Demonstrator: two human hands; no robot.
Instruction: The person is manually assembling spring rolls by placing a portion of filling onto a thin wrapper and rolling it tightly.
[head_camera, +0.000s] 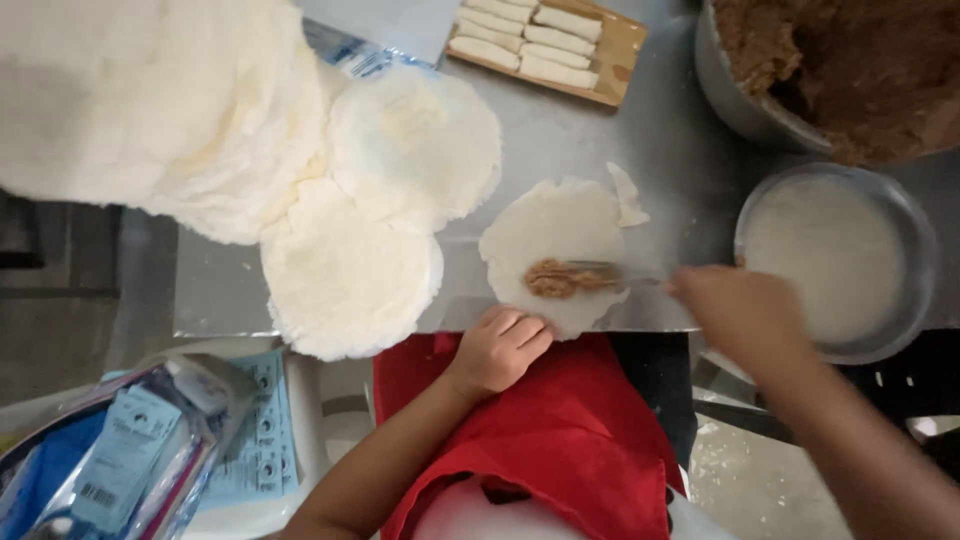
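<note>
A round white wrapper (552, 235) lies flat at the near edge of the steel table (650, 150). A strip of brown filling (556, 279) sits on its lower part. My right hand (735, 305) is shut on a spoon (612, 273) whose bowl rests on the filling. My left hand (500, 347) is curled at the table's edge, fingertips touching the wrapper's near rim. A torn scrap of wrapper (628, 197) lies just past the wrapper.
Stacks of round wrappers (350, 270) cover the table's left side. A wooden tray of rolled pieces (545, 40) stands at the back. A metal bowl of brown filling (850, 70) and a metal bowl of white liquid (835, 255) are right. A white chair with packets (150, 450) stands lower left.
</note>
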